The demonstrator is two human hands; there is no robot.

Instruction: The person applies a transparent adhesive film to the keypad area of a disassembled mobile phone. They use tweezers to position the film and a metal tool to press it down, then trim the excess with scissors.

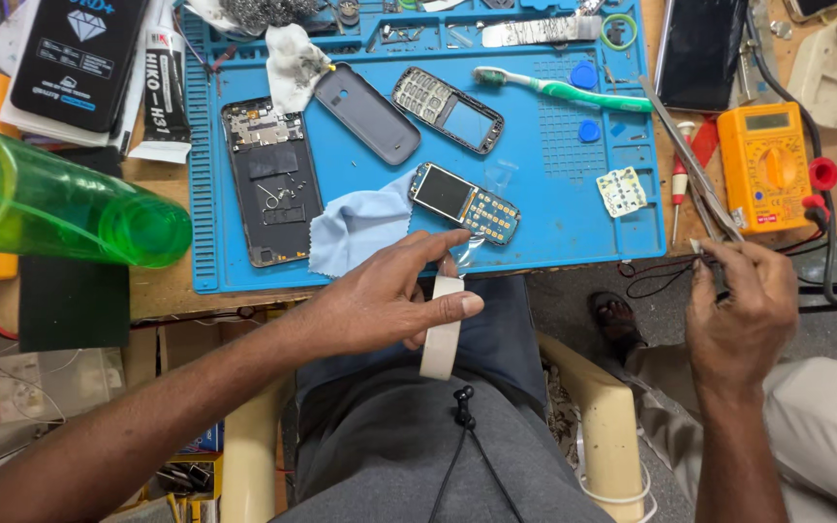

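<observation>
Tape roll [441, 329], off-white, hangs over the lap just below the surface [162, 291] edge, left hand [380, 300] curled shut around it with thumb and fingers pinching a clear strip pulled up from it, likely to keep the sticky end free. Right hand [738, 305] is closed on slim metal tweezers [695, 174] angled up over the surface, near the yellow multimeter [765, 165]. Blue work mat [554, 223] holds a bare keypad phone board [464, 201], its front frame [448, 108], grey back cover [368, 113], an opened smartphone [271, 179], cloth [360, 228] and toothbrush [559, 89].
</observation>
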